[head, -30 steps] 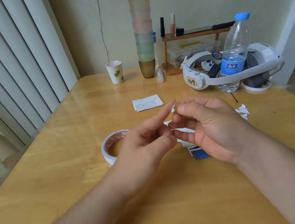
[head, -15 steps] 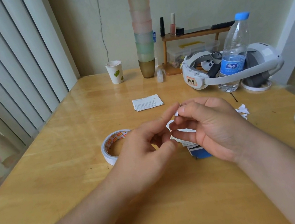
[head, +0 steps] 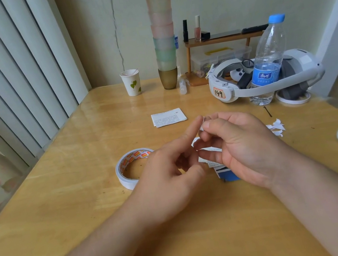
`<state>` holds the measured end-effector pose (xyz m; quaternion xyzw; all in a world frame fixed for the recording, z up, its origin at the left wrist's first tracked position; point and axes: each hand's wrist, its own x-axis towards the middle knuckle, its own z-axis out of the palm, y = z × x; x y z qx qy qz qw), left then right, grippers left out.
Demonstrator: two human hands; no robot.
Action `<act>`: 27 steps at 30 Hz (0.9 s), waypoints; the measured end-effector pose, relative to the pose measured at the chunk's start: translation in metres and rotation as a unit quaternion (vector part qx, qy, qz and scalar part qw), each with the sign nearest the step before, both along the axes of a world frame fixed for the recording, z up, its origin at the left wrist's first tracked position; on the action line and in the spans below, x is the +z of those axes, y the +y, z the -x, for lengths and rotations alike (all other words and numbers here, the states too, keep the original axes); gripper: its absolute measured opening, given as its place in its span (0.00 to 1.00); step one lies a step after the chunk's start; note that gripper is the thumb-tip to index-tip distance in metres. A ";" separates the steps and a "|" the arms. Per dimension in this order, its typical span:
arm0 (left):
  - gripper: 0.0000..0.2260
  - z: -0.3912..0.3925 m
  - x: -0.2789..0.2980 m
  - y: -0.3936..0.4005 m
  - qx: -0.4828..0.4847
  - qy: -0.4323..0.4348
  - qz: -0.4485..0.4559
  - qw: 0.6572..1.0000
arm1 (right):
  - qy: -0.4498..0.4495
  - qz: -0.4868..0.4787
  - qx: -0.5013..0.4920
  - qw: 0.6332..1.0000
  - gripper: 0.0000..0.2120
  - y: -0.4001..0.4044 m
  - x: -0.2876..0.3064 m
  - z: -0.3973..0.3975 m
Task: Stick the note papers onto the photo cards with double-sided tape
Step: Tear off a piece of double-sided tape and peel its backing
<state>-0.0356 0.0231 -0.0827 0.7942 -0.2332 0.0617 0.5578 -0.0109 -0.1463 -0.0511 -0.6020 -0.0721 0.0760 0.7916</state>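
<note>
Tape roll [head: 135, 167] lies flat on the table [head: 64, 202], left of centre, half hidden behind the left hand.

Left hand [head: 171, 172]: index finger stretched up, tip meeting the right hand's fingertips at a small white scrap [head: 201, 126]. Other fingers loosely curled; thumb held low, gripping nothing that shows. Whether the index only touches the scrap or helps pinch it, cannot tell.

Further back, mid-table: 1 printed note paper [head: 168, 117] lying alone, nothing on it, well apart from both hands.

Right hand [head: 241, 149]: thumb and forefinger pinch the white scrap, likely a cut bit of tape or its backing being peeled. Beneath this hand, a white paper over a blue-edged card [head: 225, 173], mostly covered; looks like a note already laid on a photo card, but bonding cannot be confirmed.

Right of the hand: a little heap of white shreds [head: 276, 127], probably peeled liners, which suggests several tape pieces already used.

Judgement: mid-task. At least 1 pair under way; the lone note at the back not yet done.
</note>
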 end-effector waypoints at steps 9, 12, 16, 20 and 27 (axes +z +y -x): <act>0.33 0.000 0.003 -0.004 -0.125 0.185 0.232 0.947 | 0.009 -0.009 0.005 1.000 0.08 0.001 0.000 0.000; 0.34 0.001 0.005 -0.006 -0.134 0.195 0.244 0.940 | 0.024 -0.025 0.008 0.999 0.09 0.002 0.000 0.001; 0.36 0.003 0.005 -0.008 -0.139 0.196 0.249 0.938 | 0.036 -0.037 0.013 0.999 0.08 0.004 0.000 0.002; 0.38 0.003 0.003 -0.009 -0.142 0.204 0.252 0.935 | 0.045 -0.042 0.013 0.998 0.07 0.004 0.000 0.003; 0.44 0.004 0.002 -0.009 -0.138 0.193 0.238 0.942 | 0.053 -0.047 -0.024 0.997 0.10 0.006 -0.002 0.002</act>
